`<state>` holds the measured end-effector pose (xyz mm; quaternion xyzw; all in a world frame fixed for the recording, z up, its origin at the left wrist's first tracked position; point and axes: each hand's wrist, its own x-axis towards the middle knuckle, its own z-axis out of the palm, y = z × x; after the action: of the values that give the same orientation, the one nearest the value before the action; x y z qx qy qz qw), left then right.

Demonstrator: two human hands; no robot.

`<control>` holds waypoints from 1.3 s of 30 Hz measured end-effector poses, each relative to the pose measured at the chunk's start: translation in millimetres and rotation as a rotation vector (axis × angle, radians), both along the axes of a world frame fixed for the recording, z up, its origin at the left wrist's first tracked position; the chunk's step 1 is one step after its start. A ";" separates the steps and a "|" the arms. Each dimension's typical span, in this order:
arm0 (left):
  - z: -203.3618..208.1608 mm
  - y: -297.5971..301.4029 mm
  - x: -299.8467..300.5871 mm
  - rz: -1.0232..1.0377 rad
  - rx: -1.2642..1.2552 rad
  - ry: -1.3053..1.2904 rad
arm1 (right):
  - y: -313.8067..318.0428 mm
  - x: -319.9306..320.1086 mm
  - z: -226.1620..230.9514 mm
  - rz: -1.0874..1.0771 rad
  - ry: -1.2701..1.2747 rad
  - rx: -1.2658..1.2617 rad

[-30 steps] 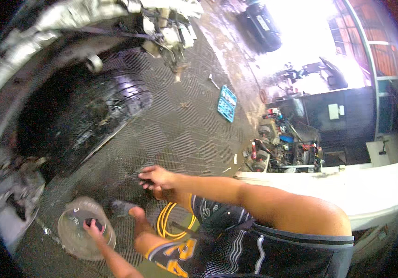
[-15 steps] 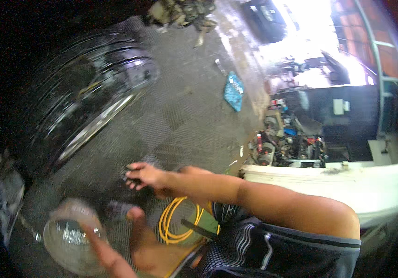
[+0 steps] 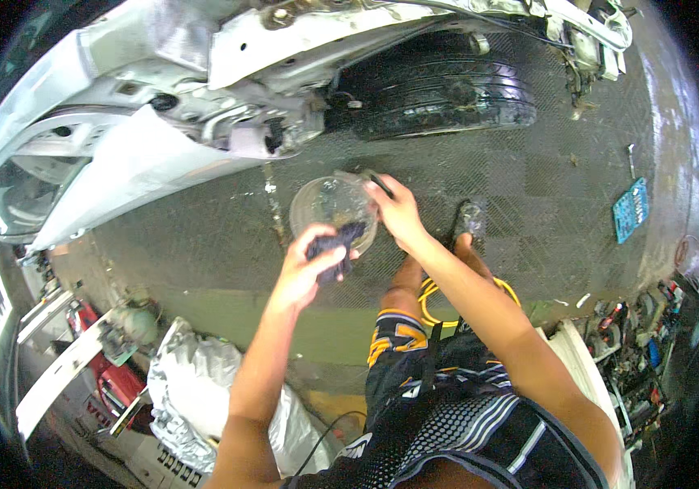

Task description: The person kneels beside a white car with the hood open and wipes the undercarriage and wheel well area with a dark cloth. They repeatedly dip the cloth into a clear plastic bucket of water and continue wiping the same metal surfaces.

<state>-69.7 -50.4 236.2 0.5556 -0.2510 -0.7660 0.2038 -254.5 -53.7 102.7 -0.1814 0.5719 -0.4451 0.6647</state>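
Observation:
My left hand (image 3: 305, 265) is closed around a crumpled dark cloth (image 3: 340, 247), held at the near side of a round translucent bucket (image 3: 296, 213). At the bucket's right rim, my right hand (image 3: 398, 216) grips a black-handled tool (image 3: 382, 186). A flat greyish end seems to reach from it over the far rim; blur hides its exact kind. The bucket stands on the dark textured floor, and my hands and the cloth cover part of its opening.
A stripped car body (image 3: 162, 73) stretches along the far left, with a black tyre (image 3: 455, 102) beyond the bucket. To the right lie a blue tool case (image 3: 630, 210) and jumbled parts (image 3: 626, 350). A yellow hose (image 3: 429, 306) coils by my legs. Silvery sheeting (image 3: 195, 383) sits near left.
My view has swung left, bringing the car body in. My left hand now holds the dark cloth; it appeared empty over the bucket before. My right hand has come to the bucket's rim.

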 end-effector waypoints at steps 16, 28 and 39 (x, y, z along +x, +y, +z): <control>163.5 -239.6 35.8 -1.040 -2.086 -1.039 | -152.4 130.6 71.7 -0.163 0.292 -0.350; 136.4 -276.6 77.8 -1.090 -2.317 -0.969 | -154.9 120.2 90.2 -0.308 0.189 -0.290; 132.4 -278.9 75.3 -1.065 -2.366 -0.963 | -169.8 136.1 94.3 -0.331 0.159 -0.367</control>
<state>5.6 -329.3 368.5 0.0991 -0.9699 0.1813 0.1289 -118.4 -223.6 196.9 -0.2375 0.5539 -0.6286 0.4915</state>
